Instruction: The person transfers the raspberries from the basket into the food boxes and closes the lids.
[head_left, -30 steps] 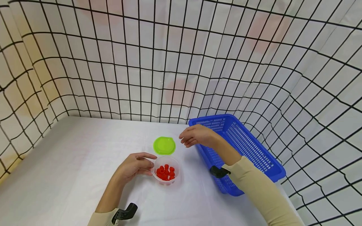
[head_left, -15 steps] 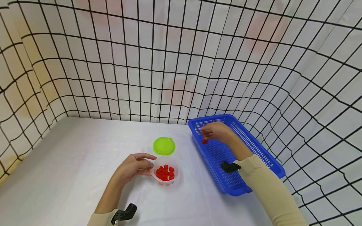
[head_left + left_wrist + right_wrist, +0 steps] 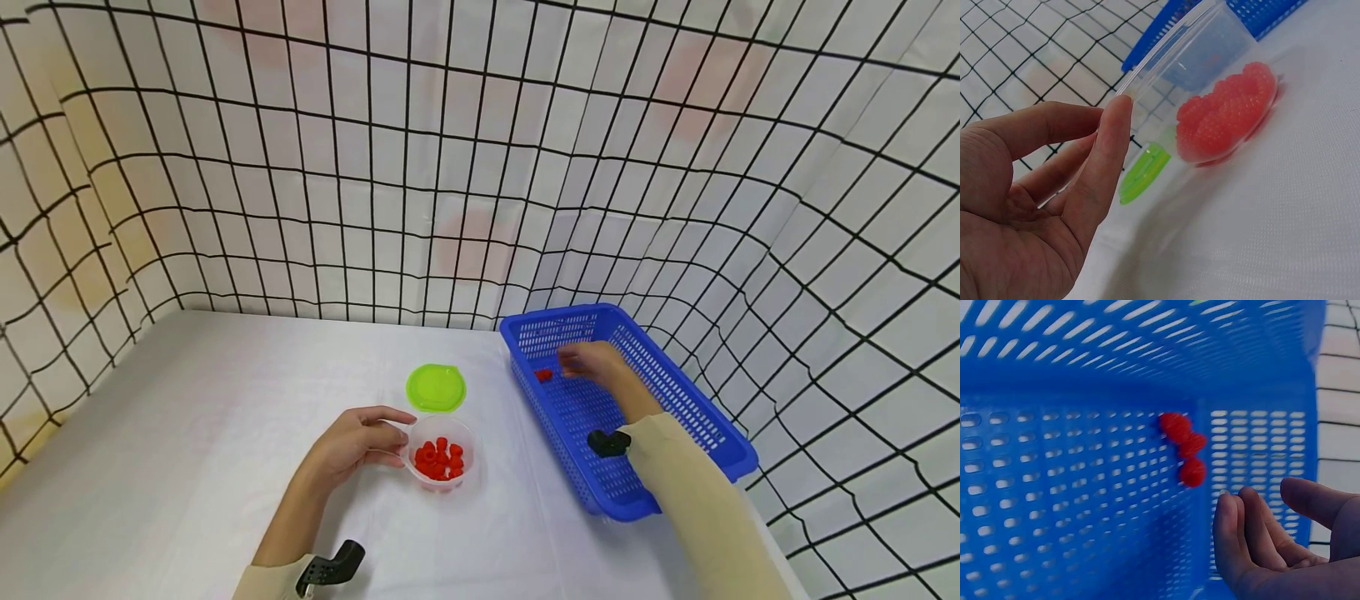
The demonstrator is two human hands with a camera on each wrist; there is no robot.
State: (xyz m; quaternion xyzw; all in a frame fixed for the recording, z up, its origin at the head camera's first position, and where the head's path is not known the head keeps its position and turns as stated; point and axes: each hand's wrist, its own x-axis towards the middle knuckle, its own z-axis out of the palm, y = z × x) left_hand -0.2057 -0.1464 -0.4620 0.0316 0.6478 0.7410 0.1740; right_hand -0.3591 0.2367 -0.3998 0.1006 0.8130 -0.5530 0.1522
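Raspberries [image 3: 1184, 445] – a short diagonal row in the basket [image 3: 1085, 487].

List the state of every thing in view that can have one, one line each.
Clear round plastic cup: uncovered, upright, holding red raspberries.
Round green plastic lid: off the cup, lying flat on the white table.
Blue perforated plastic basket: open-topped, three red raspberries inside.
Left hand: fingers curled against the cup's side.
Right hand: inside the basket, fingers relaxed, holding nothing.
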